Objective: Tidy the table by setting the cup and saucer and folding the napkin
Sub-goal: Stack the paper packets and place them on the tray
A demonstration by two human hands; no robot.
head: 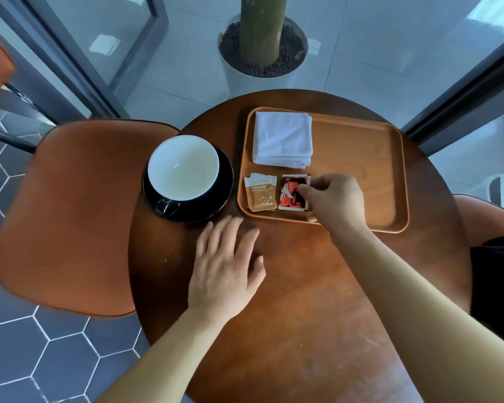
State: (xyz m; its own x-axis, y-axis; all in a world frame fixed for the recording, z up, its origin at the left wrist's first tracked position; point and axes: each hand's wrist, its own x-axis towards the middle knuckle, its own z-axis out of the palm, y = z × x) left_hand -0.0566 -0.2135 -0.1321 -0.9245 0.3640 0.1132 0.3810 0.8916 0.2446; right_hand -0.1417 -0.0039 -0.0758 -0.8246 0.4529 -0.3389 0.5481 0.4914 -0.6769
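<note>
Right hand [336, 199] fingers pinch red sachet [294, 192] at tray's [390, 181] 7 o'clock, apparently squaring it beside tan sachet [260, 192]. Left hand [226, 266] open, flat, likely steadying bench [303, 301].

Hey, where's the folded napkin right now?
The white napkin lies folded in the far left corner of the wooden tray, just beyond the two sachets and right of the cup.

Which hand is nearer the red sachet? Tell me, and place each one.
Right. The right hand has its fingertips on the red sachet in the tray; the left hand lies flat on the table, off the tray.
</note>
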